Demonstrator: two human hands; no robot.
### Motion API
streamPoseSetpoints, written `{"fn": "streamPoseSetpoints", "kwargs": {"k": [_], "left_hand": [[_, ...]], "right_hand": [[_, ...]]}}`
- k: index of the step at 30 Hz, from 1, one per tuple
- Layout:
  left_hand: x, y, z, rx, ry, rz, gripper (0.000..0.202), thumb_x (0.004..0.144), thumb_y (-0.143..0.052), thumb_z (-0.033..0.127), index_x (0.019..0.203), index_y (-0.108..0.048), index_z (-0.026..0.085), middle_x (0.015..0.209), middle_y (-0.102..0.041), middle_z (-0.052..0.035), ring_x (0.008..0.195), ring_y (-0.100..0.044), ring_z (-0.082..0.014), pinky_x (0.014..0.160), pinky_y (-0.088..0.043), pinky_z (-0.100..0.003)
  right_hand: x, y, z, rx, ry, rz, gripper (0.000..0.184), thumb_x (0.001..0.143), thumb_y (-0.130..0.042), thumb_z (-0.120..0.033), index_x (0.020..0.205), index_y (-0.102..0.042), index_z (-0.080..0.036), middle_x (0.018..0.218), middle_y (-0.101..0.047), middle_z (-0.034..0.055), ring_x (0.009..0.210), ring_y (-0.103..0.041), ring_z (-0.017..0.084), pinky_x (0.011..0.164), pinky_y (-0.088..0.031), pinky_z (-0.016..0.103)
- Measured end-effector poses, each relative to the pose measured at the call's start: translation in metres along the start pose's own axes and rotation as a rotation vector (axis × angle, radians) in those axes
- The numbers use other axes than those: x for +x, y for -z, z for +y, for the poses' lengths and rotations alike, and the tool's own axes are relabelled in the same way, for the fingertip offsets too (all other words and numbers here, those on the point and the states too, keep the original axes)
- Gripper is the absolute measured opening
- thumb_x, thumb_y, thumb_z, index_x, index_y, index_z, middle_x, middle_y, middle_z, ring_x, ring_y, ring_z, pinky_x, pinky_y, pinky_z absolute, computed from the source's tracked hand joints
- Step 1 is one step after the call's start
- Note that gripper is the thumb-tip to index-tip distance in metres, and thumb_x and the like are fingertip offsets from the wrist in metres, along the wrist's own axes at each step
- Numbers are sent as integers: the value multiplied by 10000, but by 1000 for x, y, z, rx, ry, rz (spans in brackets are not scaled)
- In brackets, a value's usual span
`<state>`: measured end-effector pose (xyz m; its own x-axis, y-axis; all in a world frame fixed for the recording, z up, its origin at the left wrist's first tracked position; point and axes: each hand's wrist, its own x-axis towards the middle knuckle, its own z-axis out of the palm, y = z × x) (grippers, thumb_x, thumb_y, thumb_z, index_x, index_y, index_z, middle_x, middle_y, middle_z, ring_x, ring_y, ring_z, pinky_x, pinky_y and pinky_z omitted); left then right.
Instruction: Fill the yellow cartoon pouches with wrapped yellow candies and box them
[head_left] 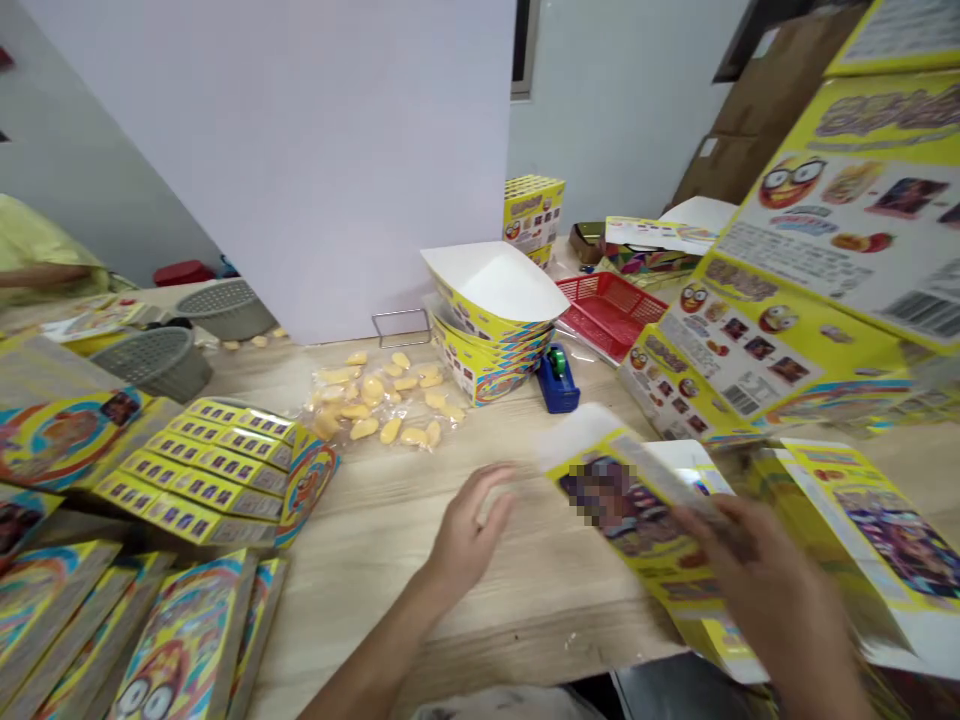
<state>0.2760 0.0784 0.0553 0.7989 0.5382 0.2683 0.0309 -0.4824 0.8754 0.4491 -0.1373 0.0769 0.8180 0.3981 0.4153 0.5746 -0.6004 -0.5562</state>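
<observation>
1. Right hand [776, 585] of the person is grasping a yellow printed carton [652, 530] near its side edge; both look slightly blurred.
2. This carton is tilted over the near right part of the wooden table [360, 560], with a white flap [589, 428] at its far end. I cannot tell whether it touches the table.
3. Left hand [469, 530] holds nothing. Its fingers are loosely bent, with the thumb apart from them, and it is well apart from the carton.
4. Beyond the left hand lie yellow pieces [364, 428] in clear plastic. Near them stands a pile of nested printed trays [487, 365], white inside, and just beside it a blue tape dispenser [557, 390].
5. Near the right hand is another printed carton [900, 530]; behind it rise big stacked boxes [795, 240].
6. On the left side, flat printed packs [180, 640] stand in a row, and farther away are two grey baskets [154, 365].
</observation>
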Motion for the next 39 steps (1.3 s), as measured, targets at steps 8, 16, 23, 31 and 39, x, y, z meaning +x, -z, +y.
{"fn": "streamPoseSetpoints", "kwargs": {"k": [8,16,23,31,39], "left_hand": [[2,15,17,225,225,184,219,748,-626,388,665,-618,186,765,-571,-31,822,-494,-197,765,-356,-353],[-27,11,34,426,122,232,396,845,-480,218,453,-429,184,544,-479,0,638,-450,-154,661,-317,-342],[-46,29,16,244,169,420,556,760,-623,381,1250,-418,216,1378,-341,-117,1295,-263,-284,1042,-235,-458],[-61,38,5,-449,424,131,410,818,-528,428,1163,-413,241,1039,-563,-24,887,-554,-155,755,-467,-259],[-64,33,6,-376,418,141,268,875,-415,462,830,-454,201,686,-410,44,611,-392,-98,565,-353,-198]], "right_hand": [[-45,-77,-85,101,692,-17,343,852,-522,-287,1181,-480,-197,799,-678,86,657,-622,223,587,-487,336],[-86,-107,-112,480,334,-535,526,786,-479,-239,1296,-380,-156,1059,-650,154,874,-656,271,677,-550,379],[-75,-95,-113,839,-497,-804,339,723,-586,-500,886,-610,-204,816,-704,53,674,-665,250,434,-526,306],[-68,-95,-109,969,-202,-637,543,789,-564,-399,1282,-381,-263,1292,-514,58,1161,-502,196,907,-457,311],[-44,-97,-117,957,-254,-511,245,779,-559,-437,677,-568,-214,621,-581,-10,600,-556,155,553,-462,243]]}}
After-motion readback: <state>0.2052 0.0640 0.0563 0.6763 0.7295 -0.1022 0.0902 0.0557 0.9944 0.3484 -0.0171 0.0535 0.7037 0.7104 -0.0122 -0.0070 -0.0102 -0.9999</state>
